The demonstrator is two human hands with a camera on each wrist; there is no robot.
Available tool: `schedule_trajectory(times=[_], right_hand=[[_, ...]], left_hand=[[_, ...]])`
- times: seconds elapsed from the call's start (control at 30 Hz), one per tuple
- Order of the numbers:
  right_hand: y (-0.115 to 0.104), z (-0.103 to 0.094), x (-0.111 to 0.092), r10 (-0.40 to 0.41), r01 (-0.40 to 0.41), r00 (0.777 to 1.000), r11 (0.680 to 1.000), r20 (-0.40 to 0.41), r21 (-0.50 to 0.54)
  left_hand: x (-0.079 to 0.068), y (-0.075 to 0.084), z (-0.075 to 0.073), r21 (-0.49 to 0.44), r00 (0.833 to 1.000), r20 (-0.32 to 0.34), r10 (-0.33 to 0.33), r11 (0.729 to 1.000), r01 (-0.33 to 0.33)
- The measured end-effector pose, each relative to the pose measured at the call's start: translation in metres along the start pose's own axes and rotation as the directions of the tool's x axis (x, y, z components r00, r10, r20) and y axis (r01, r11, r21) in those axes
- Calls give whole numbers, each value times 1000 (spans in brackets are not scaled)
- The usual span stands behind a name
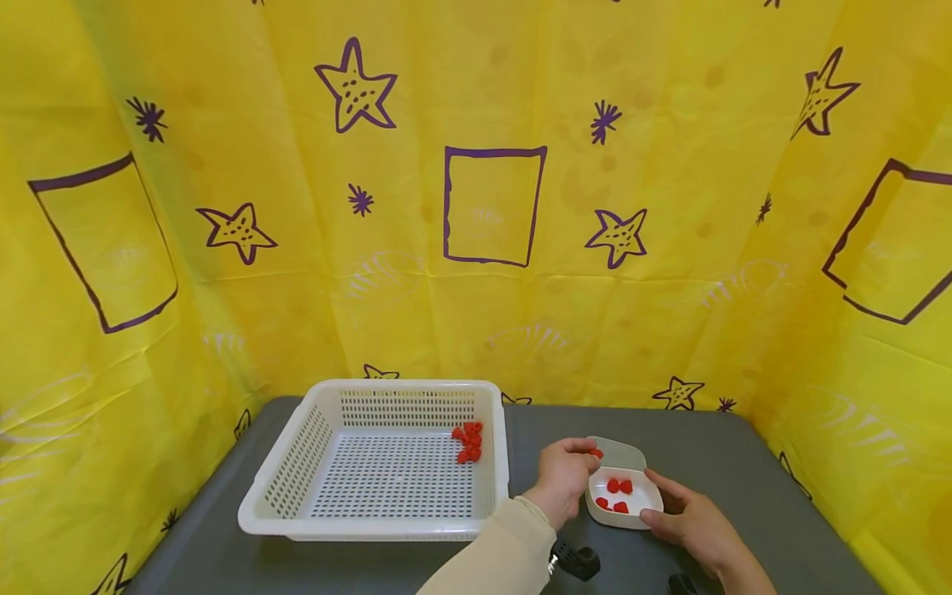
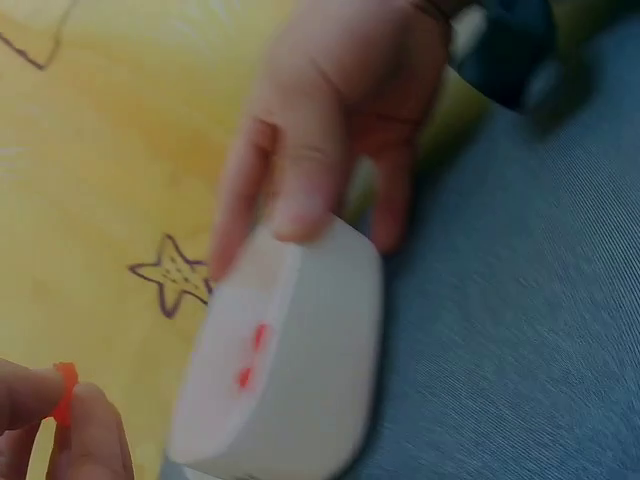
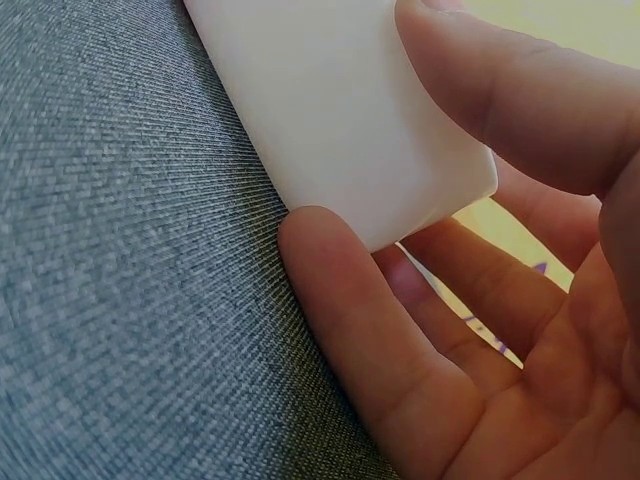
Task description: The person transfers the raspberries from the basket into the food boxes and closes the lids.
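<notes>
Left hand (image 1: 563, 479) pinches, thumb and fingertips narrowed on a red piece (image 1: 597, 454), held at the lid (image 1: 626, 458), which stands open along the far side of the white box (image 1: 625, 521). And over on the right, the right hand (image 1: 692, 522) grips that box by its right end, thumb and fingers spread just wide enough to span it. Inside, more red pieces sit loose. Left of the hands, a white basket (image 1: 387, 527) carries a red cluster (image 1: 474, 441) toward its far right corner. Grey table (image 1: 702, 450) underneath, yellow curtain (image 1: 483, 330) all round, purple stars and squares across it!
</notes>
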State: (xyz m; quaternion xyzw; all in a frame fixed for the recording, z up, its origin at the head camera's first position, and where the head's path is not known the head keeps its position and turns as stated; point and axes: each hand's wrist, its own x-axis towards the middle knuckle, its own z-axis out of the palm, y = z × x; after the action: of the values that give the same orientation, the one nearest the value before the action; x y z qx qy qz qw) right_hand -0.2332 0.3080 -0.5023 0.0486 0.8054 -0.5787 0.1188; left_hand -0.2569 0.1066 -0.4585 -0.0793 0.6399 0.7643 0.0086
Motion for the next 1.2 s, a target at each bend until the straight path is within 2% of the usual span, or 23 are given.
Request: schedule_trajectory(times=[0.2, 0.57, 0.83, 0.9, 1.0, 1.13, 1.2], right_hand=[[0, 0, 0, -13, 13, 1000, 1000, 11, 10], [-3, -1, -2, -25, 24, 1000, 999, 17, 21], [-2, -2, -2, -24, 24, 999, 999, 24, 28], [-2, -3, -2, -25, 24, 999, 999, 26, 29], [-2, -3, -2, -24, 24, 1000, 999, 19, 22], [-2, -2, -3, -23, 23, 1000, 1000, 19, 5], [-2, -1, -4, -10, 10, 1000, 1000, 12, -8]], left_hand=[[-1, -11, 1, 84, 1000, -14, 25, 996, -24], [1, -15, 2, 122, 999, -2, 54, 991, -53], [0, -12, 4, 116, 999, 2, 47, 992, -47], [-1, -6, 6, 72, 999, 5, 50, 996, -50], [-2, 12, 7, -30, 998, 33, 49, 998, -48], [2, 47, -2, -115, 989, 124, 79, 991, -65], [8, 66, -13, -134, 976, 187, 114, 987, -90]])
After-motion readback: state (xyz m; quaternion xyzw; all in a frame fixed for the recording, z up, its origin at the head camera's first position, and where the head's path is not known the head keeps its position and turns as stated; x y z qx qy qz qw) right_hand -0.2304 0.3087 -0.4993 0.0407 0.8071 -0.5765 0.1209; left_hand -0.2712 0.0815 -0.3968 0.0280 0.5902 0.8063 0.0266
